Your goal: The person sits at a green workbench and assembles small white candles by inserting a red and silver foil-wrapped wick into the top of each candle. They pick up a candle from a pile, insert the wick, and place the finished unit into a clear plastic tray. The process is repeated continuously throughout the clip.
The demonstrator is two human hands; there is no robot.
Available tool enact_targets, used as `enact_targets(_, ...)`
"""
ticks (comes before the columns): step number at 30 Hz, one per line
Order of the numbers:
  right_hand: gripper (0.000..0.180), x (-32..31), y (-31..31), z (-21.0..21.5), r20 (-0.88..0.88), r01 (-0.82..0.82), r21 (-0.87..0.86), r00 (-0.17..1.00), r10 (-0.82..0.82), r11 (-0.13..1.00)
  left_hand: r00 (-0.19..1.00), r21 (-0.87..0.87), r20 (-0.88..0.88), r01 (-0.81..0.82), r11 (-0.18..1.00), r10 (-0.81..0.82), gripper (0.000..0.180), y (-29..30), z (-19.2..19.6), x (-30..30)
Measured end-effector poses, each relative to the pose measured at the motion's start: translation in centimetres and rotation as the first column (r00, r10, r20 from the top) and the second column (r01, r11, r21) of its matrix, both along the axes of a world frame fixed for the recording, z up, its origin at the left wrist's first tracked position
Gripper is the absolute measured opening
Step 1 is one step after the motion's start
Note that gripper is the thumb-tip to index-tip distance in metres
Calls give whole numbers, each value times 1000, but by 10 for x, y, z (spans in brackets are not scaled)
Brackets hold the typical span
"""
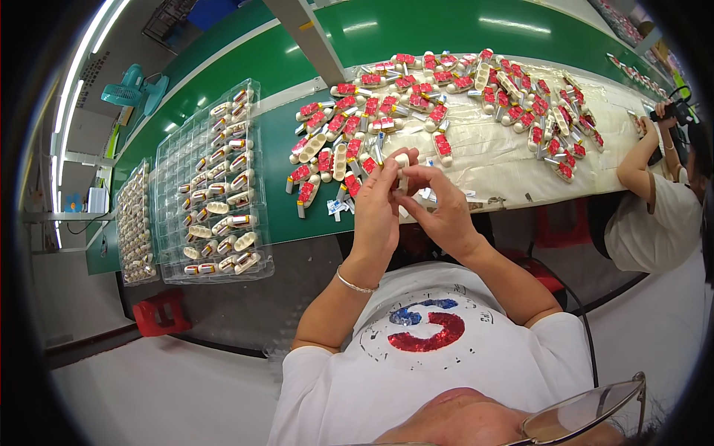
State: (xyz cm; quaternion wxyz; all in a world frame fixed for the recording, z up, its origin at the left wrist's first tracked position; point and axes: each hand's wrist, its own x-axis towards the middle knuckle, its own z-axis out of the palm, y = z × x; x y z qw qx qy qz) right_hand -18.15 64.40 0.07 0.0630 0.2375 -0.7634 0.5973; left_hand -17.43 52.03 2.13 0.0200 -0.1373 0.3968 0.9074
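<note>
Above the table's near edge, my left hand (378, 212) and my right hand (445, 210) meet, both with their fingers closed. Pinched between them is a small cream-coloured oblong piece (402, 163), mostly covered by the fingers. Just beyond lies a wide spread of similar cream oblong pieces (341, 161), many with a red label and a silvery strip. One red-labelled piece (442, 149) rests apart, close past my right fingers. Small white and blue paper scraps (339, 207) are scattered left of my left hand.
Left on the green table (279, 215) stands a clear plastic tray (172, 215), partly filled with these pieces; a fuller tray (135, 230) sits farther left. A metal post (311, 41) rises behind the pile. Another person (654, 215) works at right. A red stool (160, 312) stands below.
</note>
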Motion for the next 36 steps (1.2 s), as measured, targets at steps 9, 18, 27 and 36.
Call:
enact_targets(9, 31, -26, 25, 39, -207, -106, 70, 971, 118, 992, 875, -430, 94, 466, 773, -475, 27, -41, 7, 7)
enact_targets(18, 19, -30, 24, 28, 245, -306, -126, 912, 329, 943, 971, -671, -42, 149, 727, -237, 22, -37, 9, 19)
enact_targets(27, 23, -20, 24, 27, 489, -244, -435, 744, 454, 867, 988, -417, -1, 141, 898, -156, 18, -42, 4, 20)
enact_targets(36, 24, -22, 26, 32, 573, -205, -488, 658, 489, 848, 990, -419, -5, 128, 899, -143, 15, -41, 5, 21)
